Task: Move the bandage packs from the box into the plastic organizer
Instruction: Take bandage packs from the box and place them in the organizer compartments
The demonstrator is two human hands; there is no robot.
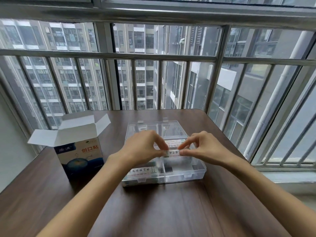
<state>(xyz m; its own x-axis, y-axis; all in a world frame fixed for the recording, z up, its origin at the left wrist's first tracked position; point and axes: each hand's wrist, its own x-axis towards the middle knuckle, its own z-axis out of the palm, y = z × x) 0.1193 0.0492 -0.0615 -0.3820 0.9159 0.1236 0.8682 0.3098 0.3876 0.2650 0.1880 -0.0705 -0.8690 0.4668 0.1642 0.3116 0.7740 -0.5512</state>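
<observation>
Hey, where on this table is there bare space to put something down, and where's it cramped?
Free: the wide near strip of the table in front of the plastic organizer, and the right edge beside it. Crowded: over the organizer, where the left hand and right hand pinch a bandage pack, and the narrow gap to the box.

3 bandage packs [173, 153], 1 box [80, 152], 1 organizer [186, 175], 2 hands [142, 148]

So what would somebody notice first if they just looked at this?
Probably the two hands in the middle: the left hand and right hand pinch the ends of one bandage pack over the clear plastic organizer. Next, the open bandage box standing to its left on the dark wooden table.
</observation>
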